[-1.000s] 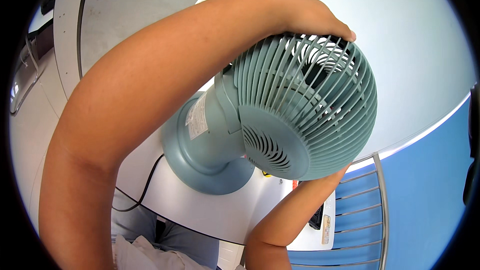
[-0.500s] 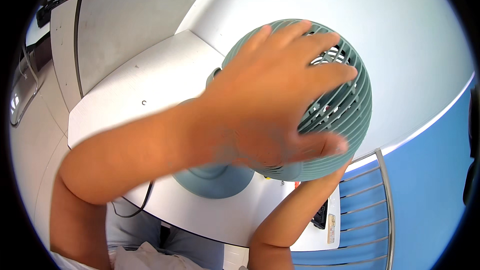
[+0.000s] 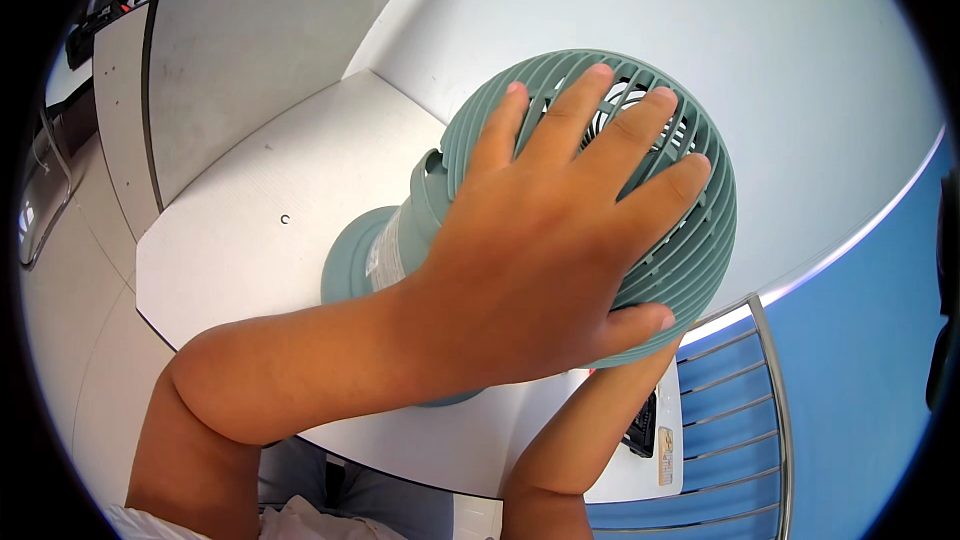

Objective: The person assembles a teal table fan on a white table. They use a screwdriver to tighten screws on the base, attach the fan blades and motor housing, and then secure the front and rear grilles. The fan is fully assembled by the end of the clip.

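A grey-green desk fan with a round ribbed grille (image 3: 708,240) stands on the white table. My left hand (image 3: 545,250) lies across the front of the grille with its fingers spread, the thumb near the lower edge. My left forearm covers part of the fan's stand and round base (image 3: 345,258). A pale label (image 3: 383,258) shows on the stand. My right forearm (image 3: 600,420) reaches up behind the lower right of the fan head. The fan hides my right hand and its fingers.
A small dark C-shaped piece (image 3: 285,219) lies on the white table (image 3: 235,270). Near the table's right edge is a black object (image 3: 643,427), partly hidden by my arm. Metal bars (image 3: 767,370) stand to the right. A grey panel (image 3: 250,60) rises at the back left.
My left hand, blurred before, now looks still and lower on the grille. The left forearm has dropped, showing more of the stand and base. My right arm has hardly moved.
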Demonstrator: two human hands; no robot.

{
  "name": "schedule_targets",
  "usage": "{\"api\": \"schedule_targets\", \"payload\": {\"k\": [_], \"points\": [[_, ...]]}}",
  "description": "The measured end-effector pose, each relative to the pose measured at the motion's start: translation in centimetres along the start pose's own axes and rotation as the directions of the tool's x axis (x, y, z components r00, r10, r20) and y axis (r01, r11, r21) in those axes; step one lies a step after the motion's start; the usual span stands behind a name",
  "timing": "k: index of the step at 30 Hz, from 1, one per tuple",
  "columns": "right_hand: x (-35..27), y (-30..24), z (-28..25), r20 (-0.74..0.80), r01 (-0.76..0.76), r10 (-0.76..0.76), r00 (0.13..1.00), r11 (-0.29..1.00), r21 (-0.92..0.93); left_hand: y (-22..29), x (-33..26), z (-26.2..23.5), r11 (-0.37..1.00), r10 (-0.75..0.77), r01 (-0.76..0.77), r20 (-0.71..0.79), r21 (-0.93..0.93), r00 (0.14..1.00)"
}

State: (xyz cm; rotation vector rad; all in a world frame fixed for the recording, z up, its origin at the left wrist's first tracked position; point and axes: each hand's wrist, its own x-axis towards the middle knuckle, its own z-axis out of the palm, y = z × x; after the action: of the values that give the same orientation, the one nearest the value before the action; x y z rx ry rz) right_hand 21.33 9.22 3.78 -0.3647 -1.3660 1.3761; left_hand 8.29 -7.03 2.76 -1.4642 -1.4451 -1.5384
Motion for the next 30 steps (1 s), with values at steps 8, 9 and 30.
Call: {"api": "schedule_targets", "payload": {"k": [8,9,30], "points": [[-0.1,0.4,-0.2,-0.015,-0.006,0.006,1.0,1.0,0.003,-0.1,-0.1,-0.2,1.0,0.003,-0.002,0.017,-0.005,1.0],[0.0,0.4,-0.3,-0.014,-0.009,0.009,1.0,1.0,0.006,0.0,-0.1,-0.1,1.0,0.003,-0.003,0.021,-0.001,1.0],[3.9,4.4,-6.8,0.3,-0.077,-0.016,0.954,0.952,0.296,1.0,1.1,-1.1,0.999,-0.041,0.033,0.204,0.043,0.978]]}}
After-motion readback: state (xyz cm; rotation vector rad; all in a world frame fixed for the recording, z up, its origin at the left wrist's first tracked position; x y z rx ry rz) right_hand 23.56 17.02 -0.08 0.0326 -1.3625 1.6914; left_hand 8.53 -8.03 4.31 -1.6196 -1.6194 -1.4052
